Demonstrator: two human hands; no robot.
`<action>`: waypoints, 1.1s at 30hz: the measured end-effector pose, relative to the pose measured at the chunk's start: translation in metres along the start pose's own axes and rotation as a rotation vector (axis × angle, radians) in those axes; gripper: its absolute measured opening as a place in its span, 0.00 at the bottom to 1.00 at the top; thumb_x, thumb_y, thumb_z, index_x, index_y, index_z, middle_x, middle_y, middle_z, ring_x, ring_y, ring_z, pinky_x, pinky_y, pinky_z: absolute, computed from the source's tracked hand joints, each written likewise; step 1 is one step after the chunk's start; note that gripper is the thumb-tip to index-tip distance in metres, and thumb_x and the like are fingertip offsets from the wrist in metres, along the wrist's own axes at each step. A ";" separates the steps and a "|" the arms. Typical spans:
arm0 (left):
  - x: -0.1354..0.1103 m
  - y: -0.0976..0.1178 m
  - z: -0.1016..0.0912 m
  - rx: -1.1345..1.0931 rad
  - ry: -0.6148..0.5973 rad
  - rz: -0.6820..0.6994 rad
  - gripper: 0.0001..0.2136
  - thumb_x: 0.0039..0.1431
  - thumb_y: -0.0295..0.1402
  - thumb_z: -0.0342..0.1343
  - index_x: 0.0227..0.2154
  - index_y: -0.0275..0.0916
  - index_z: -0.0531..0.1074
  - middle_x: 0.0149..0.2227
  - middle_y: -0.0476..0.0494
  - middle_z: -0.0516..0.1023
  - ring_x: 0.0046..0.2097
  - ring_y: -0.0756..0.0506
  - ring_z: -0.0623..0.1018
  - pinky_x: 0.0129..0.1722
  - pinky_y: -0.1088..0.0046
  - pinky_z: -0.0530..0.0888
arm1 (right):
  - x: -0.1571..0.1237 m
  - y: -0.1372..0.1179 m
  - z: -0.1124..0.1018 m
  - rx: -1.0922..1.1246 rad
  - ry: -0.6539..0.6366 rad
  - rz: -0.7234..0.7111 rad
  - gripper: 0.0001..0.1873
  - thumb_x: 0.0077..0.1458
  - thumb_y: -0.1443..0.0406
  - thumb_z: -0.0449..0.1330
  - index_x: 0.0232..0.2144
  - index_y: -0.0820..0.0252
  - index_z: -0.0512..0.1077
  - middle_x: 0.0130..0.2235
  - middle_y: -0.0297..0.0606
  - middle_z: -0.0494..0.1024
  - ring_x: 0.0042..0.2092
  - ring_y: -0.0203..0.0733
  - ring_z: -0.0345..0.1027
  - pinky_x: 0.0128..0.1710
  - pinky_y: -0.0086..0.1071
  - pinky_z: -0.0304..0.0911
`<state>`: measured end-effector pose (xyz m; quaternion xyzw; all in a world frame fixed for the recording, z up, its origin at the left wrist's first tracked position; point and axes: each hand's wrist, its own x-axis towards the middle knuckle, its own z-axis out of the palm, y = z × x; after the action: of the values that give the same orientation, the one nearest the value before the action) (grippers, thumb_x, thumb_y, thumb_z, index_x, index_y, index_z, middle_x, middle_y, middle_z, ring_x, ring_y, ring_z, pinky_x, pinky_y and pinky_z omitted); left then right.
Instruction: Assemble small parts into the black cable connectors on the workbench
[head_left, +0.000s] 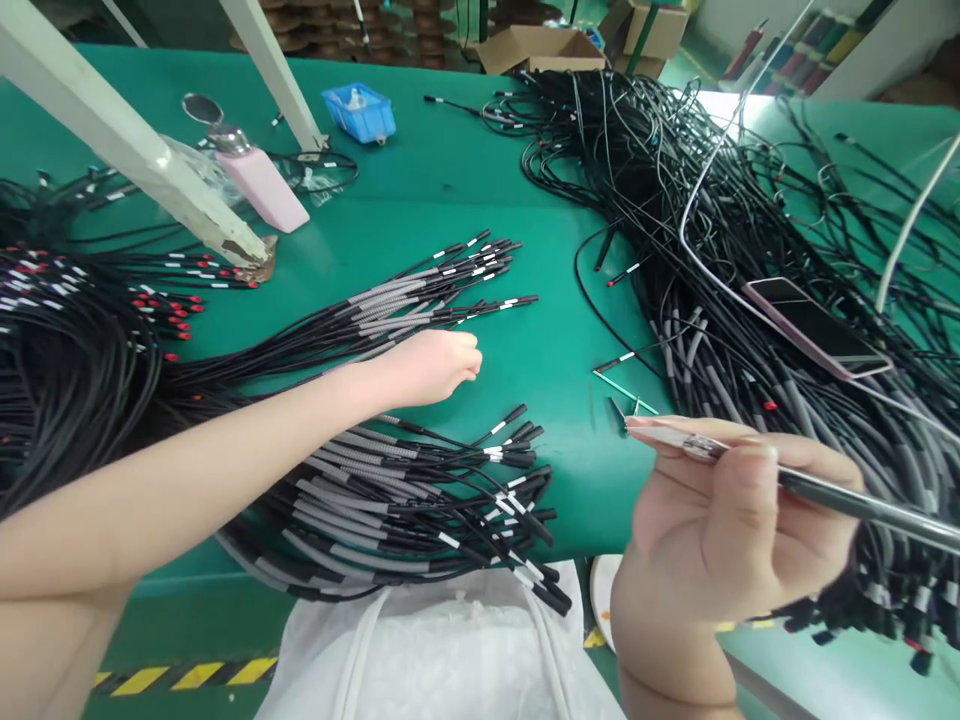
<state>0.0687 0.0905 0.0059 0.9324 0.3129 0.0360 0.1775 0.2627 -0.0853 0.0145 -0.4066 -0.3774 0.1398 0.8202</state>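
Roughly: R grip (720,520) tight on metal tool (862,500), end off-frame; L grip (431,365) curled, contents hidden.

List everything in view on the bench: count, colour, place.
table: one, green, throughout
upper cable bundle: one, black and grey, mid-table
lower cable bundle: one, same colours, near edge
cable heap: one, black, right side
red-tipped cables: many, black, far left
phone: one, pink-edged, on the cable heap
bottle: one, pink, back left
tray: one, blue, back centre
frame legs: two, white, back left
bag: one, white, below near edge
metal tool: one, silver, front right
left hand: one, fingers curled, between the bundles
right hand: one, gripping the metal tool
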 end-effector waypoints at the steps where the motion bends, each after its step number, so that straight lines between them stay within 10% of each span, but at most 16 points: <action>1: -0.003 0.002 -0.001 -0.026 0.037 -0.008 0.11 0.63 0.25 0.57 0.29 0.39 0.82 0.33 0.44 0.82 0.33 0.44 0.81 0.35 0.70 0.74 | -0.001 0.000 0.000 0.011 -0.011 0.006 0.03 0.65 0.68 0.69 0.41 0.57 0.79 0.32 0.30 0.87 0.32 0.42 0.85 0.31 0.38 0.84; 5: -0.025 0.020 -0.006 -0.542 0.209 -0.116 0.11 0.69 0.35 0.60 0.45 0.38 0.85 0.38 0.42 0.87 0.34 0.45 0.81 0.34 0.70 0.76 | -0.007 0.001 0.005 0.099 -0.079 0.040 0.03 0.68 0.70 0.67 0.43 0.58 0.78 0.35 0.31 0.89 0.34 0.41 0.86 0.35 0.37 0.86; 9: -0.059 0.044 0.007 -1.330 0.376 -0.157 0.06 0.59 0.35 0.73 0.38 0.41 0.88 0.31 0.43 0.85 0.30 0.47 0.78 0.31 0.72 0.74 | -0.014 0.003 0.013 0.137 -0.146 0.107 0.03 0.69 0.70 0.66 0.43 0.58 0.78 0.36 0.32 0.89 0.35 0.40 0.87 0.37 0.37 0.86; 15: -0.093 0.063 0.034 -1.463 0.609 0.053 0.05 0.56 0.37 0.76 0.33 0.50 0.87 0.27 0.51 0.79 0.32 0.48 0.77 0.37 0.71 0.75 | -0.020 0.005 0.022 0.130 -0.204 0.142 0.03 0.68 0.69 0.66 0.42 0.56 0.77 0.35 0.29 0.88 0.34 0.40 0.87 0.36 0.37 0.86; 33: -0.113 0.064 0.042 -1.314 0.715 0.393 0.08 0.59 0.26 0.73 0.38 0.46 0.84 0.31 0.46 0.85 0.37 0.43 0.78 0.39 0.63 0.76 | -0.038 -0.006 0.027 0.120 -0.414 0.056 0.12 0.67 0.76 0.62 0.47 0.57 0.76 0.41 0.35 0.90 0.36 0.41 0.87 0.37 0.38 0.85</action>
<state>0.0218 -0.0376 -0.0055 0.6056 0.0943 0.5441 0.5730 0.2172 -0.0940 0.0101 -0.3298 -0.5173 0.2652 0.7438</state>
